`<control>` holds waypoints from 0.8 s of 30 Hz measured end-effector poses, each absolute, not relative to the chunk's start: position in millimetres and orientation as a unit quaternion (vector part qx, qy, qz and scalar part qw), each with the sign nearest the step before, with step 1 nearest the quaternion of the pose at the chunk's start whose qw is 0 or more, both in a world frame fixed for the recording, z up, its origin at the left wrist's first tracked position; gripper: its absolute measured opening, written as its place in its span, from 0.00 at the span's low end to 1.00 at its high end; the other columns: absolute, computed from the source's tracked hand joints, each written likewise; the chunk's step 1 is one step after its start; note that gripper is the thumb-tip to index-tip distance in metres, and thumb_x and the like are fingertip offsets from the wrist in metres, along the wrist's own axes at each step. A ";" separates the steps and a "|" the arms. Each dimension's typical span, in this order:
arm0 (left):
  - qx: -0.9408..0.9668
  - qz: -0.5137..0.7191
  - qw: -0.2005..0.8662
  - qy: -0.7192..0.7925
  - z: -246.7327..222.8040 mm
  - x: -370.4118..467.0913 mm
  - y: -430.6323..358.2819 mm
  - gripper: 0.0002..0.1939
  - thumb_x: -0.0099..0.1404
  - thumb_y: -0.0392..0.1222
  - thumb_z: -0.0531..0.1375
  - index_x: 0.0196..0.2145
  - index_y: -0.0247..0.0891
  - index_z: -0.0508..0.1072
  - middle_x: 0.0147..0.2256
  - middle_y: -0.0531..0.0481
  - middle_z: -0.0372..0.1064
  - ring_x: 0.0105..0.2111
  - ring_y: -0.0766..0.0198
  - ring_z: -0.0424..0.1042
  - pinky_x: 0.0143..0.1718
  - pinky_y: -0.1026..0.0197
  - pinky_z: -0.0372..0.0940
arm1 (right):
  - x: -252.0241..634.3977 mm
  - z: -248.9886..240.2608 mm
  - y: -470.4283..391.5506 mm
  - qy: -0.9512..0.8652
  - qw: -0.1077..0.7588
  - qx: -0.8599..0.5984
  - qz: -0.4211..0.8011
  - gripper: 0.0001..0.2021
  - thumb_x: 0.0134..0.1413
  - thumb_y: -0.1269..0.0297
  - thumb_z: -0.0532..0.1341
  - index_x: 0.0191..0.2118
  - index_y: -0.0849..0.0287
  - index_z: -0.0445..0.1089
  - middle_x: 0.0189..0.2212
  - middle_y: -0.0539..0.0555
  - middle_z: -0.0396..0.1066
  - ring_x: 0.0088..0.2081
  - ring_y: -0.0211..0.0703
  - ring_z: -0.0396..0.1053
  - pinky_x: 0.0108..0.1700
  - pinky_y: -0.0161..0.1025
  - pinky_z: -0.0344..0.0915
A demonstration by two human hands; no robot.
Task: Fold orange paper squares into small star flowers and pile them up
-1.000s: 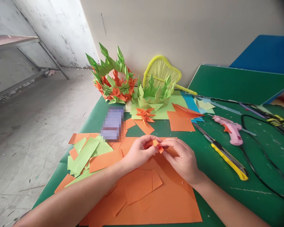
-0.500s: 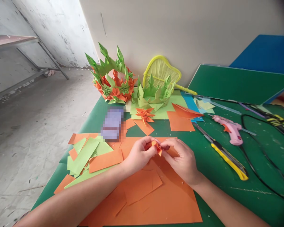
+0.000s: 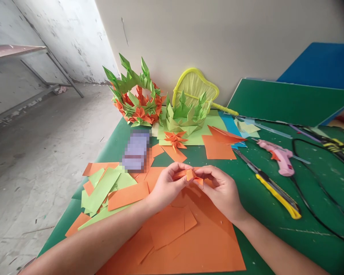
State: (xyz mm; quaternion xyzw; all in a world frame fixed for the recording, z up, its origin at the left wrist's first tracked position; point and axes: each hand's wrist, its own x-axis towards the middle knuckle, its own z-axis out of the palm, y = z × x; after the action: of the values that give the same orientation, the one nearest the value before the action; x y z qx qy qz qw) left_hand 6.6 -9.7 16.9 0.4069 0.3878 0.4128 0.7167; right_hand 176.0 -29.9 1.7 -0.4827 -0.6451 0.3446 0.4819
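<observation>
Between both hands is a small folded piece of orange paper point(image 3: 190, 175), held above a large orange sheet point(image 3: 212, 244). My left hand point(image 3: 169, 186) pinches its left side with thumb and fingers. On the other side, the fingers of my right hand point(image 3: 221, 190) are closed on its right edge. Fingers cover part of the folds. Just beyond the hands lies a spiky orange paper flower point(image 3: 176, 139), with flat orange squares point(image 3: 218, 147) to its right. Behind the flower stands a light green folded-paper crown point(image 3: 187, 116).
A taller green and orange paper piece point(image 3: 137, 101) stands back left, near a blurred-out purple object point(image 3: 136, 151). Green and orange scraps point(image 3: 103, 191) pile at left. A yellow cutter knife point(image 3: 275, 193) and pink glue gun point(image 3: 278, 154) with its cord lie right on the green table point(image 3: 304, 244).
The folded orange paper has turned a little between my fingers, and its loose end now points further right. Both hands stay in nearly the same place.
</observation>
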 end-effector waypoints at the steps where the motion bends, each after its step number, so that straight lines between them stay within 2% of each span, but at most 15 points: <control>1: 0.405 0.413 0.718 0.386 17.2 6.8 -9.7 0.13 0.55 0.42 0.69 0.35 0.36 0.71 0.34 0.51 0.75 0.36 0.66 0.75 0.38 0.66 0.66 | 175.8 1.1 -29.6 -0.641 0.484 -0.477 0.357 0.05 0.56 0.63 0.65 0.38 0.53 0.72 0.37 0.53 0.75 0.39 0.44 0.74 0.42 0.43 0.73; 10: 0.384 0.416 0.737 0.368 19.5 6.6 -10.4 0.13 0.53 0.42 0.70 0.33 0.36 0.72 0.35 0.50 0.75 0.36 0.66 0.74 0.39 0.65 0.67 | 174.0 1.2 -31.0 -0.611 0.508 -0.441 0.417 0.03 0.57 0.63 0.64 0.35 0.53 0.69 0.37 0.53 0.74 0.43 0.46 0.74 0.43 0.43 0.74; 17: 0.384 0.412 0.735 0.377 18.3 5.9 -10.6 0.14 0.51 0.42 0.71 0.33 0.36 0.72 0.34 0.50 0.74 0.35 0.65 0.73 0.40 0.63 0.67 | 176.1 4.4 -32.3 -0.641 0.491 -0.448 0.384 0.02 0.57 0.64 0.63 0.36 0.53 0.69 0.36 0.54 0.74 0.42 0.47 0.72 0.45 0.46 0.71; 19: 0.390 0.410 0.734 0.376 16.5 5.7 -10.3 0.14 0.51 0.41 0.71 0.33 0.36 0.72 0.33 0.52 0.73 0.34 0.67 0.72 0.39 0.64 0.66 | 176.4 5.2 -32.2 -0.637 0.490 -0.452 0.388 0.02 0.57 0.64 0.62 0.34 0.54 0.69 0.35 0.54 0.74 0.40 0.46 0.72 0.44 0.45 0.71; 24: 0.396 0.407 0.737 0.365 12.9 6.3 -10.2 0.14 0.52 0.41 0.71 0.33 0.36 0.72 0.33 0.52 0.73 0.32 0.69 0.71 0.39 0.65 0.66 | 175.7 9.3 -28.6 -0.579 0.498 -0.458 0.456 0.10 0.57 0.59 0.63 0.26 0.55 0.67 0.28 0.50 0.71 0.31 0.41 0.69 0.34 0.38 0.69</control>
State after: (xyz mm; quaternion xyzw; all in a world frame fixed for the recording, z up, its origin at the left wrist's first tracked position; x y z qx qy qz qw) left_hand 6.3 -10.2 12.9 0.3960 0.3652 0.4075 0.7374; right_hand 175.7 -28.6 9.3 -0.4576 -0.5785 0.4558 0.4982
